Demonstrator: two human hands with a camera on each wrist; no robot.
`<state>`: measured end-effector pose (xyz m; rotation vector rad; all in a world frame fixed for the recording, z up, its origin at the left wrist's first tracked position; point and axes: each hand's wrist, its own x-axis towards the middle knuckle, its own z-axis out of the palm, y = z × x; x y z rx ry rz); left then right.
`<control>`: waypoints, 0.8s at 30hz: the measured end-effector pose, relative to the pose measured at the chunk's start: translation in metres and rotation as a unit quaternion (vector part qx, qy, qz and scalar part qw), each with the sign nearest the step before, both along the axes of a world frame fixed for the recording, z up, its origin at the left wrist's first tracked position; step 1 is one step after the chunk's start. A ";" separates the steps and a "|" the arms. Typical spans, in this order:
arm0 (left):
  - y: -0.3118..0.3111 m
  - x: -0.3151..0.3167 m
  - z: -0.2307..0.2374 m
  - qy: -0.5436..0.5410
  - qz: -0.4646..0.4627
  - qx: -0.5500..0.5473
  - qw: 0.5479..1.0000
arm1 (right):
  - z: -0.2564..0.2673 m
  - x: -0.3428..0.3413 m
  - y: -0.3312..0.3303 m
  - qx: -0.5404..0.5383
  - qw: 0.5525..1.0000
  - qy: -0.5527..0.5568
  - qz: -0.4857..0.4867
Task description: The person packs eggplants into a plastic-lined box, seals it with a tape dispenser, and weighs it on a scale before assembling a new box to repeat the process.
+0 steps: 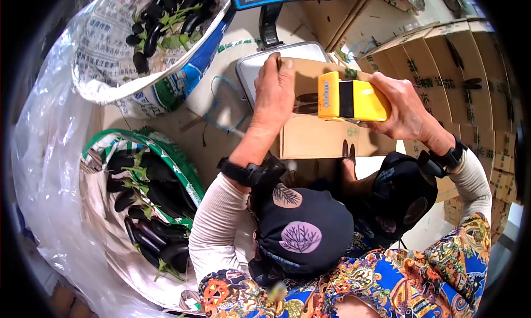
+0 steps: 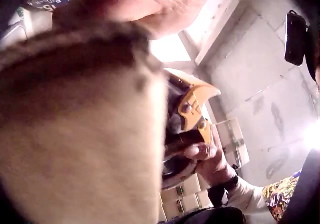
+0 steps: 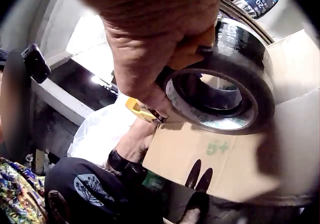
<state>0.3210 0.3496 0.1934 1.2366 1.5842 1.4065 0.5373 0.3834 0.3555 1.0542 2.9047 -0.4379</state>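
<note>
the right hand (image 1: 406, 109) is curled round the yellow tape dispenser (image 1: 369, 101), held over the cardboard box (image 1: 321, 138), long axis crosswise, free end towards the left hand (image 1: 275, 92), which grips the box's edge. the right wrist view shows the tape roll's (image 3: 250, 59) hollow core, hidden from the head view.

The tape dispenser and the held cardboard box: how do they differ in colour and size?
The tape dispenser is mainly yellow, the cardboard box brown. The tape dispenser is smaller than the cardboard box. Both are held: the tape dispenser by the right hand, the cardboard box by the left hand.
</note>
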 end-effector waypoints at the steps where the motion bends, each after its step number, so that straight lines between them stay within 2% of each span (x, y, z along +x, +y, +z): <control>1: 0.000 0.007 0.001 0.090 0.020 0.020 0.996 | -0.001 0.001 0.001 -0.005 1.000 0.009 0.003; 4: -0.002 0.006 0.015 0.149 0.003 -0.038 0.988 | -0.007 0.008 0.005 -0.006 0.999 0.038 0.019; 7: -0.001 0.005 0.031 0.101 -0.016 -0.096 0.990 | -0.006 0.010 0.004 -0.003 0.999 0.044 0.020; 11: -0.005 0.003 0.031 0.032 -0.027 -0.118 0.992 | -0.004 0.008 0.004 -0.003 0.998 0.057 0.032; 13: -0.007 -0.001 0.026 0.036 -0.052 -0.087 0.994 | 0.000 0.009 0.003 -0.014 0.998 0.051 0.028; 16: -0.007 -0.005 0.022 0.083 -0.047 -0.113 0.989 | 0.004 0.020 -0.002 -0.005 0.999 0.023 0.031; 17: -0.008 -0.007 0.022 0.113 -0.040 -0.117 0.986 | 0.003 0.028 -0.005 0.000 0.999 0.010 0.031; 18: -0.008 -0.010 0.019 0.140 -0.035 -0.120 0.982 | -0.002 0.043 -0.004 0.021 0.997 0.067 0.033; 19: -0.005 -0.013 0.013 0.165 -0.027 -0.120 0.979 | 0.005 0.059 -0.006 0.022 0.997 0.075 0.022; 21: -0.001 -0.024 -0.018 0.237 0.003 -0.059 0.970 | 0.014 0.102 -0.008 0.030 0.996 0.084 0.003; 23: -0.004 -0.020 0.002 0.199 -0.041 -0.077 0.976 | 0.006 0.147 -0.007 0.007 0.998 0.061 -0.018; 24: -0.003 -0.032 -0.009 0.201 -0.040 -0.079 0.976 | -0.002 0.158 -0.012 0.000 0.998 0.049 -0.044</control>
